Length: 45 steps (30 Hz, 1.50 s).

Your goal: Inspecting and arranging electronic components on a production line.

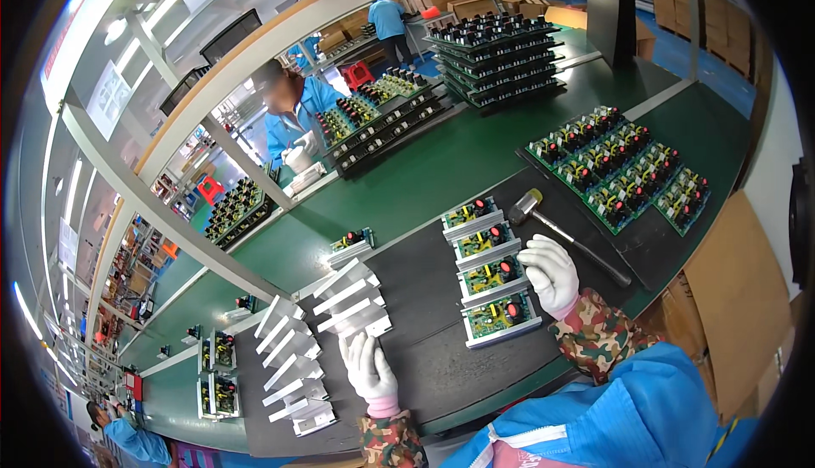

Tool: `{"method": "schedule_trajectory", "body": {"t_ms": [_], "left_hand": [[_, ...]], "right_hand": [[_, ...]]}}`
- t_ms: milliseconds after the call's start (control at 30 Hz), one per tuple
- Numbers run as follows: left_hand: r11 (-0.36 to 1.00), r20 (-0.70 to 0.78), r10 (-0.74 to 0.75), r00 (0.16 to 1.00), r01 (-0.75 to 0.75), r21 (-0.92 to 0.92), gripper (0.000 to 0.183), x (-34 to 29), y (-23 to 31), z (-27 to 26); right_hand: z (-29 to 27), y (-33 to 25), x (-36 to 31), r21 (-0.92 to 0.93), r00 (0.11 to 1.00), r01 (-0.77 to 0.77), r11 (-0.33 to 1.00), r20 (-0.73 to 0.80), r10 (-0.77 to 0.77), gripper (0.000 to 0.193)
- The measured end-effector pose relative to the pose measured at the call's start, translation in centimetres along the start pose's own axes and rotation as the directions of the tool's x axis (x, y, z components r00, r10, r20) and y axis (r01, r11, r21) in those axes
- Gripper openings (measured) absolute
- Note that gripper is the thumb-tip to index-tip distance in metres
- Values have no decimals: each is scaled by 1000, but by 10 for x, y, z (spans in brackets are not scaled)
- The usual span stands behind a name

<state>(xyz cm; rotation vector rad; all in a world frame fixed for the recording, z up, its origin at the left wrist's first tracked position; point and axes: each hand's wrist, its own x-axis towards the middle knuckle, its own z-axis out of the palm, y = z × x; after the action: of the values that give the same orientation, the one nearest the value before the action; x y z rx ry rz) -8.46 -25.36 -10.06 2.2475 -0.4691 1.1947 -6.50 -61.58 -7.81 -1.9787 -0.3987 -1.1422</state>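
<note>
My left hand (370, 369), in a white glove, reaches toward the silver metal brackets (355, 317) with its fingers stretched out. Its fingertips lie right by the nearest bracket's edge; I cannot tell whether they touch. More brackets (293, 364) stand in a slanted row to the left. My right hand (552, 274), also gloved, is open, fingers slightly bent, beside a column of green circuit boards seated in metal brackets (492, 276). No object shows in it. Beyond that hand, a mallet (552, 227) with a yellowish head and black grip lies on the black mat (416, 298).
A block of populated boards (620, 167) lies at the right. Stacked board trays (497, 61) stand at the back, near a black upright box (611, 22). Board assemblies (219, 375) sit at the left on the green bench. Across a frame post (212, 256), a co-worker (297, 112) in blue handles something white.
</note>
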Motion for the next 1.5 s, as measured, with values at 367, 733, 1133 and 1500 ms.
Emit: {"method": "schedule_trajectory", "body": {"t_ms": [367,733,1133,1500], "left_hand": [[1000,-4,-15,1000,15,-13,26,1,1,-1],[999,2,-34,999,34,-19,26,2,1,-3],[996,-3,-64,998,63,-56,29,5,6,-4],[996,-61,6,998,-11,-87,32,11,6,-10]], "right_hand": [[2,-2,-2,10,999,-20,1000,25,20,20],[5,4,-5,-4,999,-20,1000,26,20,19],[4,3,-7,14,997,-43,999,69,42,21],[-3,-25,3,0,986,24,1000,164,-24,33]]}}
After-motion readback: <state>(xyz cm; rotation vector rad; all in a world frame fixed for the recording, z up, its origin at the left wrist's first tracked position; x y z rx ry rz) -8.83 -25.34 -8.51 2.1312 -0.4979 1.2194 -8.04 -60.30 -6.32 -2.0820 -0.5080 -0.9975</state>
